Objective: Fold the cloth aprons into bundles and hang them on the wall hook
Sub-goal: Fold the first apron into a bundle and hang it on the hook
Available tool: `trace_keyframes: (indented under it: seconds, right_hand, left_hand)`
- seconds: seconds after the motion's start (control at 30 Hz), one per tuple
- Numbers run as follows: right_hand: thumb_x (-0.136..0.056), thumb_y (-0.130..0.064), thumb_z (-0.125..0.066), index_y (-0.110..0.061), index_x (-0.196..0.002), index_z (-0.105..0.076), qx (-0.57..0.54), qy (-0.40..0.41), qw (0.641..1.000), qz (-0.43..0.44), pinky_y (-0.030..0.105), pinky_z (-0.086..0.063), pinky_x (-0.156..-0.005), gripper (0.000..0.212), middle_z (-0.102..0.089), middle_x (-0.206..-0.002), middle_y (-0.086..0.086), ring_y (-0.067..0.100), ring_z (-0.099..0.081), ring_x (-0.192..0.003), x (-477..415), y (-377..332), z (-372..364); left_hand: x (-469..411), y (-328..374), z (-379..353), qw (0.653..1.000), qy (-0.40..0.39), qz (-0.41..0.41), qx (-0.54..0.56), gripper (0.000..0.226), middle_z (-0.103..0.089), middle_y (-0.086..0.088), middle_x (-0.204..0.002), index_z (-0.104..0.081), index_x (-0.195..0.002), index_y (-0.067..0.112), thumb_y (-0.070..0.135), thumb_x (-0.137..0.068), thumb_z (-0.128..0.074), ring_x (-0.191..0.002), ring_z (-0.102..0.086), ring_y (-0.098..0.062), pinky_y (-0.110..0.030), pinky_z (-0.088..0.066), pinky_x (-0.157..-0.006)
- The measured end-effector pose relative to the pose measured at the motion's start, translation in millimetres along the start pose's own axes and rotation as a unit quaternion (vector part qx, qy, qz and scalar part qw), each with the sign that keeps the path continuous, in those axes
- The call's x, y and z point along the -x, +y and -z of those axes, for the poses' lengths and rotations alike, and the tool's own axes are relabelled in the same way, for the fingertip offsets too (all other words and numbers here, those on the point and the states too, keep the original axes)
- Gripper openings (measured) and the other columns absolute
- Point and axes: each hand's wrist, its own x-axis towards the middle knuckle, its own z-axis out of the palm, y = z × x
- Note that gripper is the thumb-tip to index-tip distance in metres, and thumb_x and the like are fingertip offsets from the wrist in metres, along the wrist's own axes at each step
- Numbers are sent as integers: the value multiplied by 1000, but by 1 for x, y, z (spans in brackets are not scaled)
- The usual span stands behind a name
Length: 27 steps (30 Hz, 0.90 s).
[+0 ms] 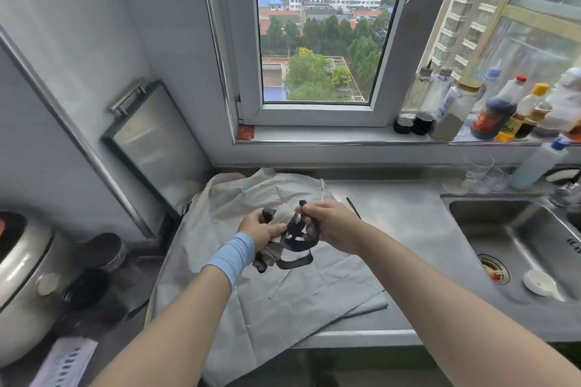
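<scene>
One rolled grey cloth apron bundle (268, 253) is nearly tied, I judge, held above the steel tabletop (408, 229); a second pale grey apron (298, 292) lies flat there, unfolded. My left hand (261, 228) grips the bundle; my right hand (330, 223) pinches its black strap (297, 242). No hook in view.

Matt, creased grey cloth in the spread apron (314, 286) and the rolled bundle (269, 250), with smoother black straps (297, 242) of faintly shiny tape. Brushed, dull-sheened metal across the counter (405, 223) and sink (518, 231), brighter and more reflective on the leaning board (157, 141) and the glossy cooker (22, 270). Ribbed pale-blue knit for the wristband (233, 256); glossy plastic for the bottles (496, 110) on the sill (314, 134).
</scene>
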Motion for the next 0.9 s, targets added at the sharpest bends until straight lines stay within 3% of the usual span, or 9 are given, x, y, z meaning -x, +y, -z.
trace_keyframes:
  seconds: [0.13,0.27,0.4,0.5,0.57,0.63,0.77,0.83,0.9]
  right_hand:
    - [-96,-10,-58,4,-92,-68,104,33,994,-4,26,-51,-50,17,-64,-74,9,17,-56,-51,-30,7,3]
    - [-94,-13,-45,-9,-74,-60,-13,58,995,-84,25,-37,-48,25,-49,-56,4,19,-42,-45,-61,2,22]
    - [-96,-4,-38,-16,-72,-51,-65,-4,989,-135,26,-38,-53,29,-51,-70,3,16,-43,-52,-82,11,60]
    - [-88,-7,-69,-18,-91,-56,-2,38,995,-94,26,-40,-53,17,-55,-84,2,13,-48,-62,-101,26,73]
    - [-72,-28,-87,-23,-105,-52,35,85,991,-98,28,-39,-57,48,-56,-97,-2,13,-51,-73,-108,30,69]
    - [-70,-46,-86,-27,-120,-47,88,57,986,-133,32,-43,-69,66,-56,-115,-1,18,-58,-93,-113,34,62]
    - [-78,-62,-66,-26,-115,-62,49,-69,973,-213,36,-40,-86,52,-69,-117,-3,19,-62,-106,-122,40,50]
    - [-89,-42,-61,-20,-95,-66,-2,-99,972,-212,36,-40,-84,23,-74,-104,-2,19,-65,-91,-125,39,53]
    - [-90,-23,-55,-17,-73,-56,-93,-79,969,-215,40,-43,-83,18,-70,-85,4,26,-65,-81,-122,38,59]
  left_hand:
    - [-4,9,-17,999,-33,-2,16,29,-68,-2,-80,-56,-86,20,25,-74,-82,-71,-64,-19,-32,-54,-65]
    - [-21,15,-14,990,-37,47,131,19,-68,-13,-97,-54,-94,16,15,-87,-71,-80,-68,-29,-39,-57,-69]
    - [-36,29,1,967,-48,84,237,19,-61,-9,-79,-44,-85,18,14,-92,-61,-64,-65,-23,-35,-55,-57]
    - [-50,37,7,958,-67,70,270,37,-59,-14,-94,-47,-103,17,25,-79,-74,-76,-65,-25,-40,-53,-71]
    - [-53,44,5,951,-86,65,291,46,-56,-16,-105,-46,-116,20,28,-79,-72,-85,-62,-27,-40,-54,-76]
    - [-57,47,-2,940,-102,57,321,43,-56,-18,-113,-48,-124,16,25,-86,-65,-98,-59,-31,-47,-51,-91]
    - [-61,46,-6,929,-86,70,352,53,-55,-21,-128,-50,-134,10,26,-86,-66,-119,-49,-38,-57,-32,-110]
    - [-58,49,-5,929,-84,75,351,39,-62,-18,-117,-56,-124,10,23,-88,-64,-108,-59,-34,-50,-46,-101]
    - [-57,47,0,944,-47,79,316,8,-68,-7,-88,-56,-98,14,16,-91,-59,-75,-68,-20,-32,-59,-70]
